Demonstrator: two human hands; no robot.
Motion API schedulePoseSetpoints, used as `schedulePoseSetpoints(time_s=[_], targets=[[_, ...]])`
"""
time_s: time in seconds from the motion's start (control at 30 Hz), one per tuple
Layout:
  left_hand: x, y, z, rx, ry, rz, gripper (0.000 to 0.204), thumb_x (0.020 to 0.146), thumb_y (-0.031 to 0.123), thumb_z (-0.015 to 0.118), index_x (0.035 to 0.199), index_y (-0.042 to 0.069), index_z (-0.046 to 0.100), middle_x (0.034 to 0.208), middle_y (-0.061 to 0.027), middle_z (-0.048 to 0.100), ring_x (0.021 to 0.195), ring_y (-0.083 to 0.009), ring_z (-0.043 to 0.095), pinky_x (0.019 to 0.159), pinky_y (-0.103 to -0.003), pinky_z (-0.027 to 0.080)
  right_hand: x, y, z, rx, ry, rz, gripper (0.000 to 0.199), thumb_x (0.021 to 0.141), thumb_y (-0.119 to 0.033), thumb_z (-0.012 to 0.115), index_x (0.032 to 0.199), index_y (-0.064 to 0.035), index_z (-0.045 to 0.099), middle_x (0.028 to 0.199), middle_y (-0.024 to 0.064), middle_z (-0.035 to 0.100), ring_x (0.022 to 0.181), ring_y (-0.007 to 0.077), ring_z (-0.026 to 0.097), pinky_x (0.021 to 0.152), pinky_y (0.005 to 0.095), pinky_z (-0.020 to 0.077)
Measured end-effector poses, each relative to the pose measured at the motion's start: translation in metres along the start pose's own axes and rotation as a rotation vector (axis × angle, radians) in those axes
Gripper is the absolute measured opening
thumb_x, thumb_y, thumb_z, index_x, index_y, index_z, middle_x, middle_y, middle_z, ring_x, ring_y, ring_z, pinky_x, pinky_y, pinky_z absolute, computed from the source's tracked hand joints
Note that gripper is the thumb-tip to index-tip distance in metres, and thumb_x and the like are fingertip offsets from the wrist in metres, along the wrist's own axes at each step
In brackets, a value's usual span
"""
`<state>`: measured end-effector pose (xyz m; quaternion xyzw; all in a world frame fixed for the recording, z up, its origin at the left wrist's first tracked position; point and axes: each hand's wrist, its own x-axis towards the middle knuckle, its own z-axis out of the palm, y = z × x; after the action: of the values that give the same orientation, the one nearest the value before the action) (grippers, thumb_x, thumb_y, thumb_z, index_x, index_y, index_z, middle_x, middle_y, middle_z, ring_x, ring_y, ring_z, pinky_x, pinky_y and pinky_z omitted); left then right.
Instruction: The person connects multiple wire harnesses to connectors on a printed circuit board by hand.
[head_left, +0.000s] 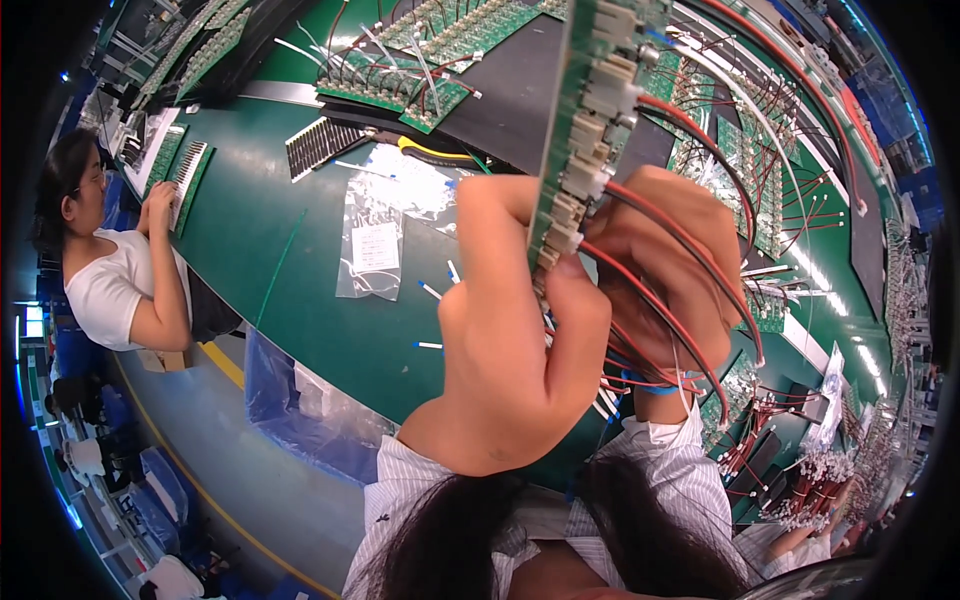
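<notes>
Green circuit board [556, 125] held near-upright, slightly tilted, right of clear plastic bag [374, 245]; its lower end between left hand's [515, 350] thumb and fingers, right hand [675, 270] just beside its connector side. Left fingers drawn in narrow, gripping board. Right fingers curled, close to red-and-black wires [660, 205] plugged into board; whether pinching any, cannot tell. Yellow-and-black-handled tool [430, 153] just beyond bag.

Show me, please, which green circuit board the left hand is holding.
The left hand holds the upright circuit board at top centre, seen nearly edge-on; others, such as the wired board to its left, lie flat.
</notes>
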<state>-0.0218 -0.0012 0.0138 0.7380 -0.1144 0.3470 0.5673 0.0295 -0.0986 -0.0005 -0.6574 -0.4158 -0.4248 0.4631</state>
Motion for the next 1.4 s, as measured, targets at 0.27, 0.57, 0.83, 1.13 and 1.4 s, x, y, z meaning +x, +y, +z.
schedulePoseSetpoints(time_s=[0.27, 0.57, 0.83, 1.13, 1.4], targets=[[0.009, -0.012, -0.002, -0.299, -0.016, -0.25, 0.016, 0.087, 0.001, 0.039, 0.103, -0.001, 0.037, 0.082, -0.0046, 0.049, 0.066, -0.0062, 0.045, 0.055, -0.02, 0.037, -0.001, 0.01, 0.002, 0.083, -0.043, 0.167, 0.015, 0.071, 0.004, 0.066, 0.085, 0.0032, 0.059, 0.078, 0.0139, 0.058, 0.069, 0.0186, 0.057, 0.061, 0.0268, 0.0474], [0.031, -0.056, -0.019, -0.811, 0.184, -0.661, 0.026, 0.085, 0.007, 0.044, 0.111, 0.002, 0.046, 0.094, -0.0039, 0.054, 0.083, -0.0127, 0.051, 0.077, -0.028, 0.042, -0.004, 0.024, 0.002, 0.433, 0.212, 0.551, 0.016, 0.077, 0.01, 0.055, 0.092, 0.004, 0.053, 0.085, 0.0122, 0.06, 0.077, 0.016, 0.061, 0.069, 0.0264, 0.0496], [0.028, -0.086, -0.067, -0.994, 0.419, -0.872, 0.034, 0.089, 0.013, 0.028, 0.114, -0.001, 0.048, 0.117, -0.0186, 0.054, 0.11, -0.0322, 0.051, 0.096, -0.05, 0.036, -0.012, 0.008, -0.033, 0.141, 0.181, 0.817, 0.012, 0.083, 0.0, 0.051, 0.087, 0.0022, 0.062, 0.072, 0.0038, 0.061, 0.068, 0.0095, 0.059, 0.061, 0.022, 0.0456], [-0.127, -0.104, -0.135, -1.187, 0.231, -0.892, 0.031, 0.081, 0.005, 0.044, 0.112, 0.0, 0.046, 0.12, -0.0128, 0.051, 0.111, -0.0241, 0.048, 0.095, -0.041, 0.037, -0.148, -0.054, -0.023, -0.445, -0.501, 0.766, 0.015, 0.079, -0.002, 0.049, 0.089, 0.0014, 0.06, 0.076, 0.0208, 0.058, 0.068, 0.036, 0.058, 0.062, 0.0411, 0.0467], [-0.171, -0.06, -0.146, -0.929, 0.291, -0.979, 0.048, 0.077, 0.001, 0.041, 0.125, 0.0, 0.038, 0.123, -0.0124, 0.048, 0.114, -0.0262, 0.045, 0.099, -0.042, 0.035, -0.156, -0.072, -0.025, -0.689, -0.595, 0.796, 0.031, 0.075, -0.012, 0.06, 0.105, -0.0035, 0.053, 0.088, 0.0155, 0.054, 0.08, 0.0323, 0.056, 0.067, 0.0421, 0.0473]])
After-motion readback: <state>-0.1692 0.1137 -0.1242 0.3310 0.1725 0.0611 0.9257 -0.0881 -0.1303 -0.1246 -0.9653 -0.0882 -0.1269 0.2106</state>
